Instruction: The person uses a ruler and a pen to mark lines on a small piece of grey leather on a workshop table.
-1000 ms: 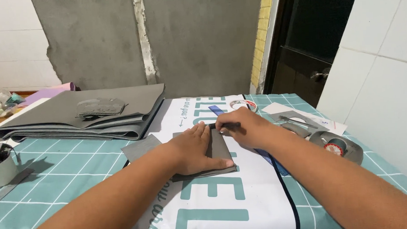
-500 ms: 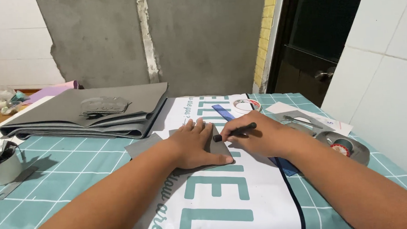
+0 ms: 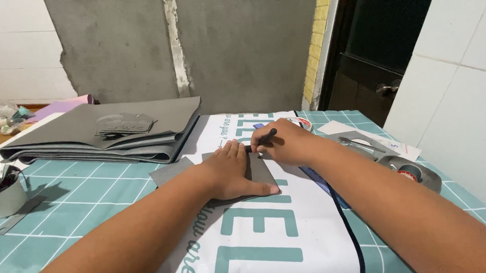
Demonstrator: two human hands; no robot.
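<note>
On the white printed sheet (image 3: 268, 243) spread over the teal checked table (image 3: 78, 201), the left hand (image 3: 231, 172) lies flat and open, pinning a small grey piece (image 3: 263, 173), while the right hand (image 3: 286, 143) grips a black pen (image 3: 265, 135) at that piece's top edge, a blue ruler (image 3: 317, 179) just beside.

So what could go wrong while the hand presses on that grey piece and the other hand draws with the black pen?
The small grey rectangular sheet lies on a glossy white banner with teal letters; only the flat left hand pins it, so it might slip and skew the line. The right hand holds the black pen close to the left fingertips, so ink could mark them. The blue ruler lies under the right forearm and might get nudged.
</note>
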